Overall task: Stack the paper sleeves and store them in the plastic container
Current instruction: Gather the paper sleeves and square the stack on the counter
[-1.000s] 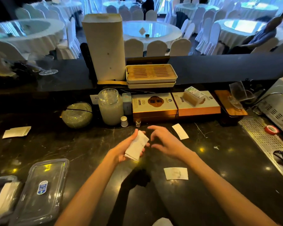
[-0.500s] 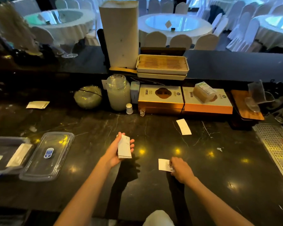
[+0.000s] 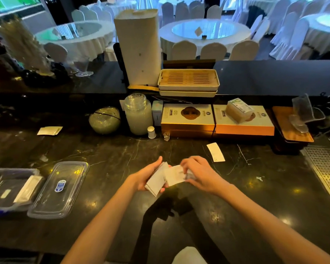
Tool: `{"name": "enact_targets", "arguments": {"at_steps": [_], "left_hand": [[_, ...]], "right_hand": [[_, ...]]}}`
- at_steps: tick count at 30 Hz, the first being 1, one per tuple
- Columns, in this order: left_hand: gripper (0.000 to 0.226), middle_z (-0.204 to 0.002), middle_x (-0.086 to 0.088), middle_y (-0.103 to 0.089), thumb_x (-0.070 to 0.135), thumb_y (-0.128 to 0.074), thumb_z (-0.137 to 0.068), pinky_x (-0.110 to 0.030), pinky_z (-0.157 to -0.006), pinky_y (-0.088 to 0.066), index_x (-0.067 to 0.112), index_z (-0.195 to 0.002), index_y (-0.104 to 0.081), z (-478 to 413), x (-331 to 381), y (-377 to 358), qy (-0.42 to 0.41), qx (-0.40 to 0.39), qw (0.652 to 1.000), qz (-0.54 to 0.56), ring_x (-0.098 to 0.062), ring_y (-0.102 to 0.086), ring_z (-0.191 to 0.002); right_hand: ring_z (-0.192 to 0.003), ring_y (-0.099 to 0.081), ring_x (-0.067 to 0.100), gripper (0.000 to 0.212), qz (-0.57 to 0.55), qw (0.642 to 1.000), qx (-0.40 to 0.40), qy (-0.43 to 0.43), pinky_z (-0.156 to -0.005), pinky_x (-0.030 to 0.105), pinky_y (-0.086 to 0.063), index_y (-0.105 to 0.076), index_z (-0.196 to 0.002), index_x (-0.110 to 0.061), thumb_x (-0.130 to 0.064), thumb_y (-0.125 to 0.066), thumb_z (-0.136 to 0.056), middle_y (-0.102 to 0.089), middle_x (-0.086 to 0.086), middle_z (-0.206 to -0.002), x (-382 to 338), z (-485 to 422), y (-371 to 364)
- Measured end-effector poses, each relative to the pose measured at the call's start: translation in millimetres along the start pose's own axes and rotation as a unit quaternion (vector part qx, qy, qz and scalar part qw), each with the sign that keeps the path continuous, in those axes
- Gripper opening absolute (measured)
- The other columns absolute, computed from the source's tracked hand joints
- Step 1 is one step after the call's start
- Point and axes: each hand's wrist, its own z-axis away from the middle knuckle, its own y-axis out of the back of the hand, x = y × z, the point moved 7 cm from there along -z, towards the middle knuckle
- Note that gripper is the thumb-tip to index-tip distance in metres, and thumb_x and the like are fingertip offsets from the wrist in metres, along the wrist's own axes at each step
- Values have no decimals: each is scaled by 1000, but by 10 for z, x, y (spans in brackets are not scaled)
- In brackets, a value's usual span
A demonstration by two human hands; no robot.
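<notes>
My left hand grips a small stack of white paper sleeves above the dark marble counter. My right hand pinches one more white sleeve and lays it against the stack. A single sleeve lies on the counter to the right, beyond my hands. A few more sleeves lie at the far left. The open plastic container sits at the left edge with a white sleeve inside, and its clear lid rests beside it.
Along the back stand a glass jar, a round glass bowl, two gold gift boxes and a small shot glass. A metal drip grille runs along the right edge. A wooden tray holds clear scoops.
My right hand lifted the sleeve off the counter near me and brought it up to the stack in my left hand. The view shifted slightly downward.
</notes>
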Motion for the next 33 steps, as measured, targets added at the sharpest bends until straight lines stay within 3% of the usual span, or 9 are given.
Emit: {"name": "enact_targets", "arguments": {"at_steps": [3,6,11,14,18,21,23,28,33], "left_hand": [[63,-123,-16,-65,74,-52,-83,-46,-87,-55,27,-123,-64,-73,167,-316,5,-107,994,4,-34,-64,-106],[64,-120,-19,-62,72,-48,-87,-46,-85,-55,26,-131,-58,-157,270,-520,-1,-157,988,2,-36,-64,-101],[64,-98,-19,-68,69,-63,-79,-37,-70,-58,16,-114,-69,-359,404,-489,-30,-87,996,-14,-29,-67,-81],[55,-104,-18,-70,58,-63,-85,-39,-69,-59,19,-125,-63,-535,529,-374,-88,-36,995,40,-28,-68,-83],[46,-113,-18,-70,31,-56,-96,-41,-67,-61,25,-141,-44,-749,613,-181,-151,38,976,150,-28,-70,-84],[45,-115,-20,-65,21,-49,-100,-41,-65,-61,21,-143,-37,-844,601,-77,-168,71,958,221,-29,-67,-84],[43,-113,-20,-64,19,-46,-100,-41,-66,-61,22,-142,-37,-884,578,-13,-176,90,949,247,-30,-65,-85],[41,-114,-21,-61,11,-44,-98,-47,-77,-57,22,-138,-39,-947,500,168,-176,145,927,297,-33,-63,-91],[44,-116,-23,-54,6,-44,-95,-50,-87,-50,28,-134,-42,-954,520,260,-181,167,913,324,-34,-60,-90]], "right_hand": [[-140,-34,24,23,115,990,-36,66,-116,39,-35,-56,-110,-21,-21,-67,-90,-51,2,-141,-319,-121,119],[-146,-22,22,31,187,976,-57,91,-121,37,-20,-53,-121,-20,-25,-65,-92,-44,-1,-147,-285,-188,168],[-149,-23,22,31,131,987,-17,93,-118,36,-27,-50,-117,-31,-20,-64,-92,-42,-1,-150,-7,-268,266],[-142,-37,17,27,139,984,56,99,-113,32,-37,-57,-117,-29,-20,-62,-93,-53,-5,-143,325,-338,403],[-118,-57,18,20,83,977,164,-108,-97,34,-50,-63,-113,-19,-21,-62,-93,-66,1,-117,1191,-478,621],[-118,-56,28,29,28,940,131,-313,-95,44,-51,-58,-118,-11,-25,-62,-94,-64,10,-121,1936,-503,538],[-121,-55,34,41,10,915,96,-393,-98,47,-50,-53,-124,-5,-29,-65,-93,-61,15,-127,2288,-495,415],[-129,-47,40,68,-14,881,83,-466,-103,49,-46,-44,-134,1,-42,-70,-87,-49,22,-138,2616,-557,92],[-126,-47,38,65,45,868,89,-486,-101,46,-47,-45,-132,-2,-40,-71,-86,-49,21,-136,2650,-557,-21]]}}
